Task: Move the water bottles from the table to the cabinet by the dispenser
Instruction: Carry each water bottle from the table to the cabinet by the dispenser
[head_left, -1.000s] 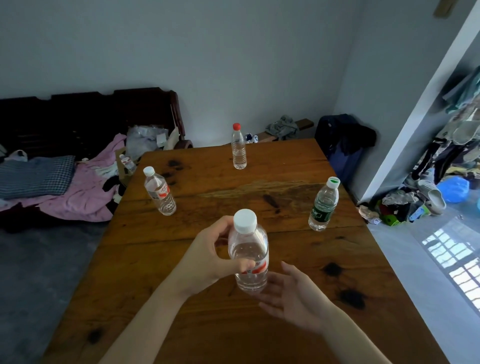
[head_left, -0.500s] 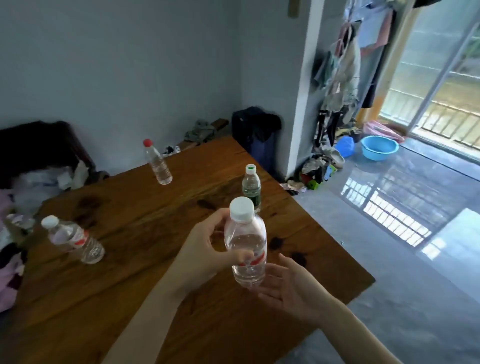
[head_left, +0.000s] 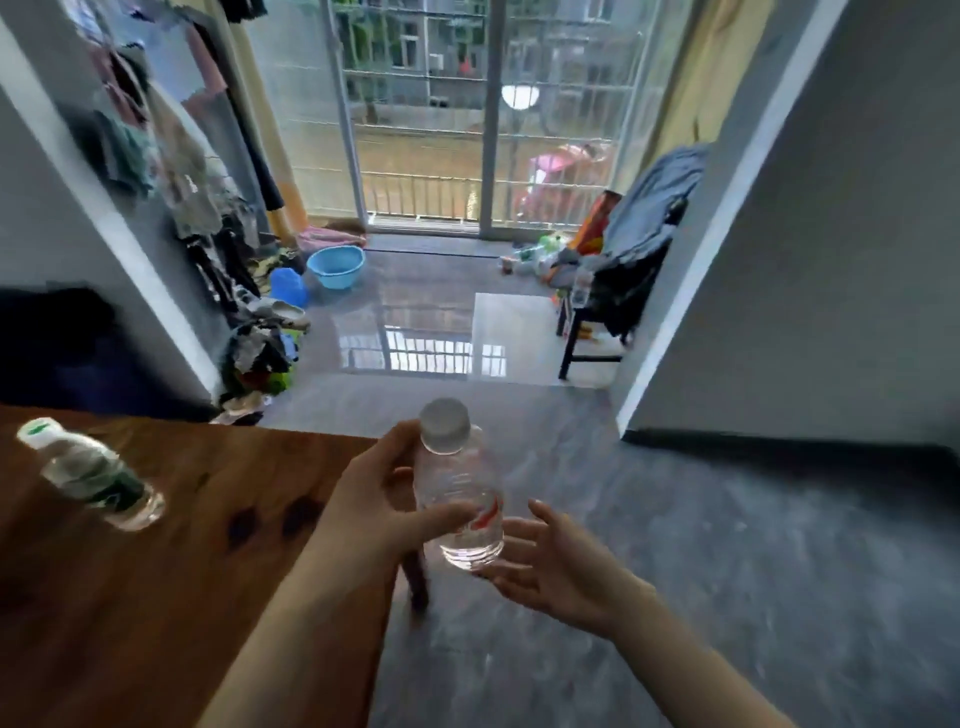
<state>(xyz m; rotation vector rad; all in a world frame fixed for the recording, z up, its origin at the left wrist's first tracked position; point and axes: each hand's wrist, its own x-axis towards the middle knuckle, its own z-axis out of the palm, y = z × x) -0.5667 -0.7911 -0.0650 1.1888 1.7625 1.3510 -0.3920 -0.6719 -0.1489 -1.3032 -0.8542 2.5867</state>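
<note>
Clear bottle (head_left: 461, 493) rides upright off the counter (head_left: 156, 597) edge, left hand (head_left: 374, 499) wrapped round it, right hand (head_left: 545, 561) spread beneath. Carry level; neither cabinet nor dispenser shows. Green-labelled bottle (head_left: 91, 475) waits.

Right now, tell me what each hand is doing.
Left hand: grips the water bottle around its middle.
Right hand: open, fingers spread just beside the bottle's base, holding nothing.
</note>
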